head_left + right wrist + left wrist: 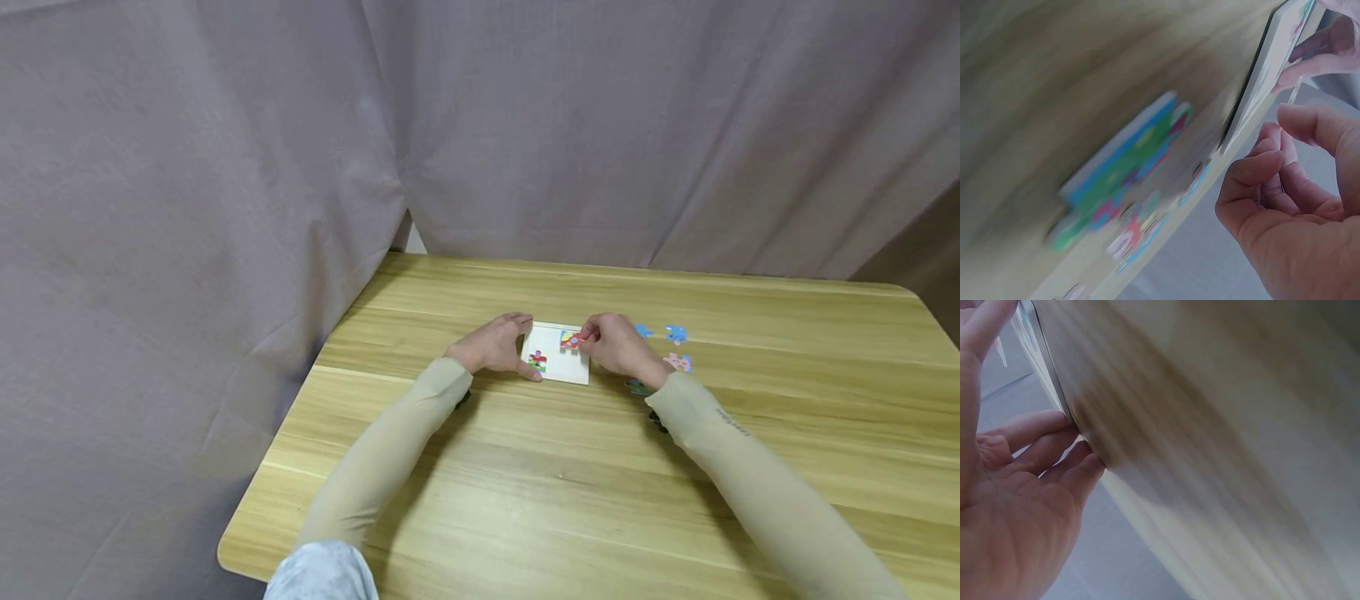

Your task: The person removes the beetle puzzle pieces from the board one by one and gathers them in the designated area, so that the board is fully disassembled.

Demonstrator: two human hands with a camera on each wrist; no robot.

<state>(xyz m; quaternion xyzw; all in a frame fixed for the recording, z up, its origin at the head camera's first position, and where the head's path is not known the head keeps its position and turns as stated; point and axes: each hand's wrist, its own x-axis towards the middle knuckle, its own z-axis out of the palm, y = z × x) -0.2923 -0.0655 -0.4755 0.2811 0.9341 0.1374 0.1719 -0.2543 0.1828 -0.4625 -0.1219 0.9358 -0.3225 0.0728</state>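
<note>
A white puzzle board (564,367) lies on the table, a green and red jigsaw piece (537,362) sitting in its lower left corner. My left hand (491,343) holds the board at its left end, fingers at the far edge and thumb at the near edge. Between thumb and fingers, my right hand (617,343) pinches a red, yellow and blue jigsaw piece (572,340) over the board's upper right part. That piece appears only as a thin edge in the right wrist view. Whether it touches the board I cannot tell.
Right of the board lie several loose jigsaw pieces: a blue one (676,333), a pink one (678,362), and a green one (1125,162) partly behind the right hand in the head view. The wooden table (525,500) meets a grey curtain (540,125) at its far edge.
</note>
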